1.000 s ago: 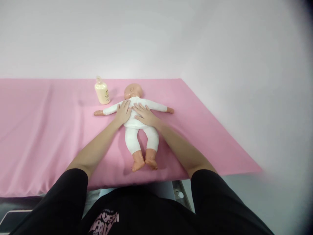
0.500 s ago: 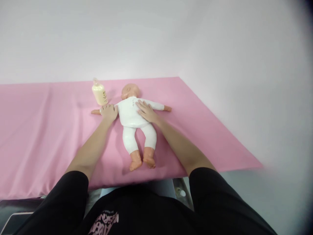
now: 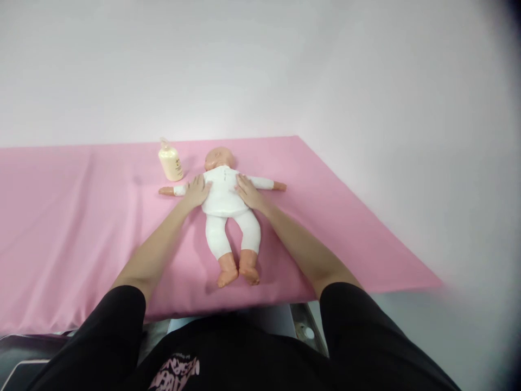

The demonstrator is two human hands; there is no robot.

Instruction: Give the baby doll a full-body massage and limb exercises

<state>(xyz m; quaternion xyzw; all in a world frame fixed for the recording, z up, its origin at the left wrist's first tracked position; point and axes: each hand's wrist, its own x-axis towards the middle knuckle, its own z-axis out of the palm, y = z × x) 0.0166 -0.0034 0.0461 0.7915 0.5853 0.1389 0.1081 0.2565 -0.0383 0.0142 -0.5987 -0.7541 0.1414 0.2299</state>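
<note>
Looking down, head view: a baby doll [image 3: 225, 191] lies on its back on a pink sheet [image 3: 73, 228], and both bare forearms reach out to it from short black sleeves.
Doll: it wears a white one-piece suit, its bald head points away from the person, its arms stretch straight out to either side, and its bare feet point back toward the person, close together.
Doll's place: near the middle of the sheet, closer to the far edge than to the near one.
Left hand [image 3: 196, 191]: spread flat, palm down, fingers [image 3: 203, 184] extended; it rests on the doll's torso at the shoulder and upper arm on that side, touching the white suit.
Right hand [image 3: 247, 191]: also flat and spread, palm down, lying against the other side of the doll's chest, just below the outstretched arm; it grips nothing.
Between the hands: the middle of the white chest shows bare of any fingers.
Bottle [image 3: 171, 162]: a small cream-coloured bottle with a paler cap stands upright on the sheet just beyond the doll's outstretched arm on the left, near the head, apart from both hands.
Sheet: it covers the worktop from the left edge to a slanted right edge, with soft folds on the left.
Wall [image 3: 285, 70]: plain and pale behind the worktop.
Foreground: black shirt with a pink print.
</note>
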